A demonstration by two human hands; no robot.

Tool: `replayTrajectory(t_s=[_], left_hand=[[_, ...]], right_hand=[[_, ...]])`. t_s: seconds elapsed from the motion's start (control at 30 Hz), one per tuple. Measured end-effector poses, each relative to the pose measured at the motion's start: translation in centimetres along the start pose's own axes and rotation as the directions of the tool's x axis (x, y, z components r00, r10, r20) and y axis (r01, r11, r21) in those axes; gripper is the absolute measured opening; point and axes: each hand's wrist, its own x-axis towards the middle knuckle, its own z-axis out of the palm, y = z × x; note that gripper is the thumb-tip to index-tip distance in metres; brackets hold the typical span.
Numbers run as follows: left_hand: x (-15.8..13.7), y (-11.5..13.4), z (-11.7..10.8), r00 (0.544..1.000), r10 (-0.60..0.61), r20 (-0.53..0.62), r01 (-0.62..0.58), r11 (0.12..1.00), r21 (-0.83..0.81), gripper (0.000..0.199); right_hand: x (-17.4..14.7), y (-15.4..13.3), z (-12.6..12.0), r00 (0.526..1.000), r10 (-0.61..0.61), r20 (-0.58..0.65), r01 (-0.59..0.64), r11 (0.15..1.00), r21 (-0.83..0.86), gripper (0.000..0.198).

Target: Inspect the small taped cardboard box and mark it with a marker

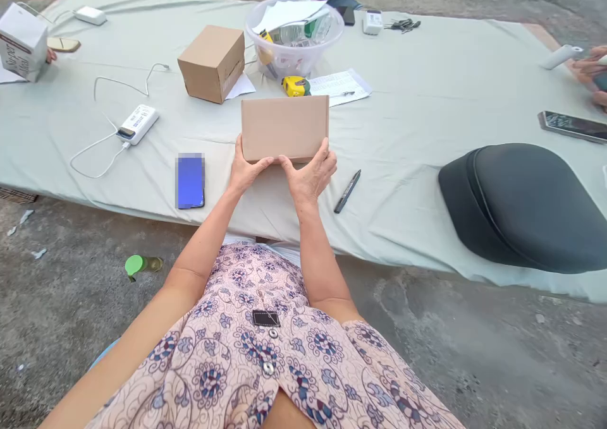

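Head view: flat cardboard box (284, 128) stood on edge near cloth-covered table's (427, 113) near edge, long axis left-right. Left hand (246, 171) and right hand (310, 175) gripped its bottom edge, fingers curled under, thumbs on near face; both equally close. Black pen (348, 191) just right of right hand. Clear plastic bowl (294, 34) toward far edge held papers, bottle, small tools. Second cardboard box (213, 62) closed, contents hidden.
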Motion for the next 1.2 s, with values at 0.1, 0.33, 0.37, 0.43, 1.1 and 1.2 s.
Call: replayTrajectory(t_s=[0.1,0.33,0.37,0.43,1.1,1.2], left_hand=[[-0.5,0.0,0.7,0.997,-0.008,-0.083,0.014,0.998,0.067,0.114],[-1.1,0.1,0.7,0.994,-0.042,-0.099,0.041,0.999,-0.01,0.102],[-1.3,-0.1,0.5,0.996,-0.028,-0.086,0.026,0.999,-0.029,0.101],[-1.8,-0.6,0.1,0.999,-0.006,-0.05,0.003,0.999,-0.052,0.099],[-5.1,2.1,-1.8,0.851,0.513,-0.108,-0.427,0.798,0.426,0.052],[-5.7,5.6,-1.8,0.748,0.659,-0.078,-0.5,0.637,0.587,0.046]], right_hand=[[-0.7,-0.7,0.4,0.999,0.0,-0.041,-0.002,0.999,-0.034,0.107],[0.3,0.7,-1.1,0.999,-0.02,-0.039,0.015,0.993,-0.119,0.085],[0.4,1.1,-1.5,1.0,0.003,-0.026,-0.006,0.995,-0.096,0.076],[0.5,1.9,-2.2,0.998,0.063,0.002,-0.063,0.997,-0.032,0.056],[-2.9,3.8,-3.2,0.946,-0.018,0.323,0.029,0.999,-0.028,0.041],[-3.8,1.9,-3.0,0.867,-0.05,0.495,0.067,0.998,-0.018,0.043]])
